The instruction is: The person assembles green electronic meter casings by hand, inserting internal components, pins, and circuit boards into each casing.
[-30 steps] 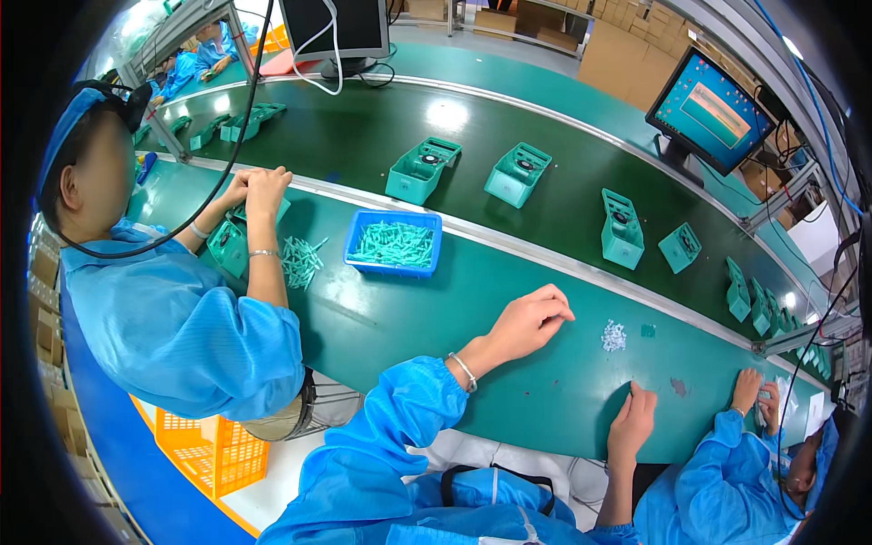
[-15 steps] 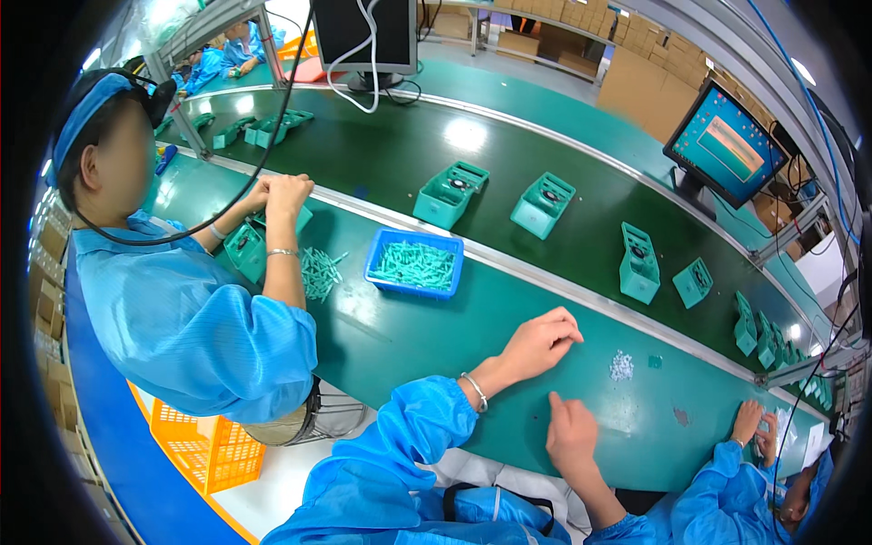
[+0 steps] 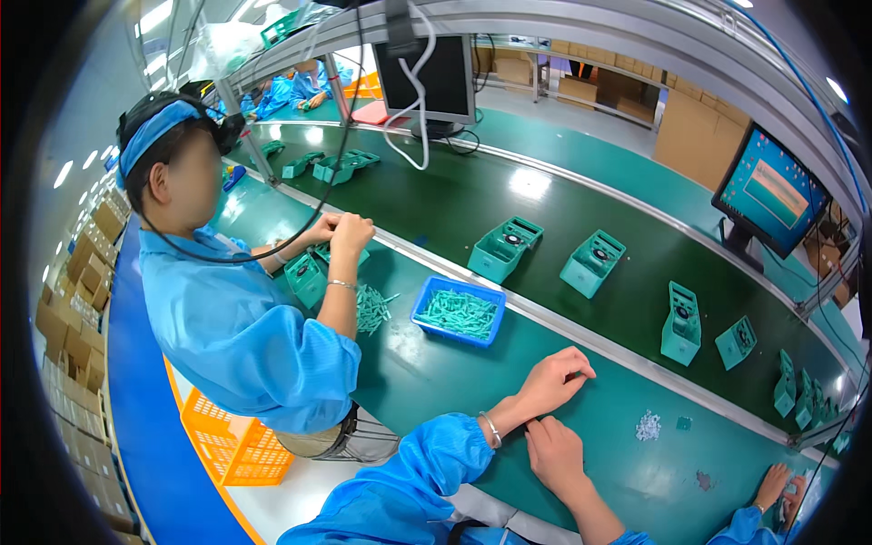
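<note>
Over the green worktop, my left hand has its fingers curled in, and nothing shows in them. A thin bracelet circles that wrist. Just below it lies my right hand, fingers stretched out with their tips close to the left wrist; whether they touch it I cannot tell. To the right of both hands is a small pile of white pieces, beside a small green piece. A blue tub full of thin green parts stands to the left, beyond my left hand.
Several green plastic housings stand on the dark green conveyor behind a metal rail. At left a co-worker in blue handles a green housing by loose green parts. Another person's hands work at lower right. An orange crate sits below.
The whole view has swung, so the scene sits further right in it. My right hand has come leftward to my left wrist. My left hand has shifted slightly left over the worktop.
</note>
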Tool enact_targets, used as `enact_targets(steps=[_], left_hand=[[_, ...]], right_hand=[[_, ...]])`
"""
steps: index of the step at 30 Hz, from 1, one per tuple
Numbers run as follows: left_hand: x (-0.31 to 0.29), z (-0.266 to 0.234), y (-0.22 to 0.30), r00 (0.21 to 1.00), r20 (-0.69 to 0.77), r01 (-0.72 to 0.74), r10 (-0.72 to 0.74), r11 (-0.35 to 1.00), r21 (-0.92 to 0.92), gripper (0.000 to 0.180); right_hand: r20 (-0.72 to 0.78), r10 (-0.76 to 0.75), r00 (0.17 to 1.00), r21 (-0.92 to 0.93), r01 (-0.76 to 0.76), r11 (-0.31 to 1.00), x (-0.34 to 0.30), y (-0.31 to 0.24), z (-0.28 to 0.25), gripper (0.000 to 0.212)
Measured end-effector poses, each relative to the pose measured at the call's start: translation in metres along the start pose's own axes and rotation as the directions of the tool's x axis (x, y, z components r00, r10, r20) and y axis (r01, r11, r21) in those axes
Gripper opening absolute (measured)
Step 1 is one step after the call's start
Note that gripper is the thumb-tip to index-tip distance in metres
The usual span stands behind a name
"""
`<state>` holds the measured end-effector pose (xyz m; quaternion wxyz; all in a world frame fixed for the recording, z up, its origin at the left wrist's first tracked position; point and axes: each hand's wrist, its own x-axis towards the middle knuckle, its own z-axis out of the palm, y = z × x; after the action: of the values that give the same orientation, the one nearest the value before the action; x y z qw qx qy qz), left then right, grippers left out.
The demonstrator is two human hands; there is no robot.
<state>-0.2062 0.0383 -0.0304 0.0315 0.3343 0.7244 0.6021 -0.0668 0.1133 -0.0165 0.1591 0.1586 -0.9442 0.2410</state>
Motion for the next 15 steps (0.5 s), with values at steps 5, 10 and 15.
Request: enact_targets(steps=[5, 10, 15], left_hand=[[0.004, -0.002, -0.002, 1.000, 0.004, 0.019, -0.019, 0.999, 0.045, 0.011], [0.009, 0.004, -0.002, 1.000, -0.002, 0.010, -0.010, 0.998, 0.055, 0.013], [0.006, -0.006, -0.002, 1.000, -0.002, -0.004, 0.005, 0.995, 0.104, 0.012]], right_hand=[[0.021, -0.029, 0.999, 0.047, 0.028, 0.998, 0.001, 0.005, -0.002, 0.029], [-0.006, -0.056, 0.998, 0.073, 0.056, 0.996, 0.003, 0.012, -0.004, 0.028], [0.037, -0.101, 0.994, 0.199, 0.091, 0.976, 0.008, 0.016, -0.008, 0.026]])
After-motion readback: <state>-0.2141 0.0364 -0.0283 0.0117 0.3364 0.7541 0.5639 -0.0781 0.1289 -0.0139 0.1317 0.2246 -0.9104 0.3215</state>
